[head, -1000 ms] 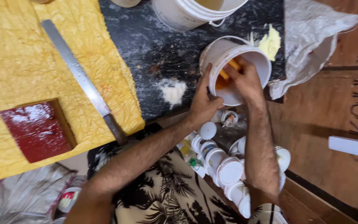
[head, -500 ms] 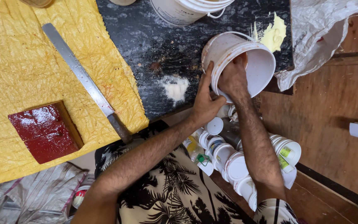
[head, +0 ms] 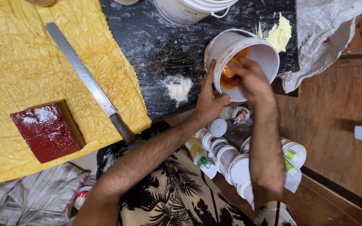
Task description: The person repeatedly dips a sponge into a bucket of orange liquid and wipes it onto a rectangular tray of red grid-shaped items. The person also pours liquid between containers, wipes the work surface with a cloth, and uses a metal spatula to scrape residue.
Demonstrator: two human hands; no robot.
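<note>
A white plastic tub lies tipped toward me on the black stone slab, with orange paste inside it. My left hand grips the tub's near rim and holds it steady. My right hand reaches into the tub's mouth, fingers in the orange paste; it is blurred, so I cannot tell whether it holds anything. A lump of pale yellow paste sits on the slab just behind the tub.
A yellow cloth carries a long knife and a dark red block. A small white powder heap lies on the slab. A white bucket stands behind. Several small white jars cluster below. White plastic sheet at right.
The tub has tipped further toward me, showing the orange paste. My right hand has moved deeper into its mouth, while my left hand stays on the rim.
</note>
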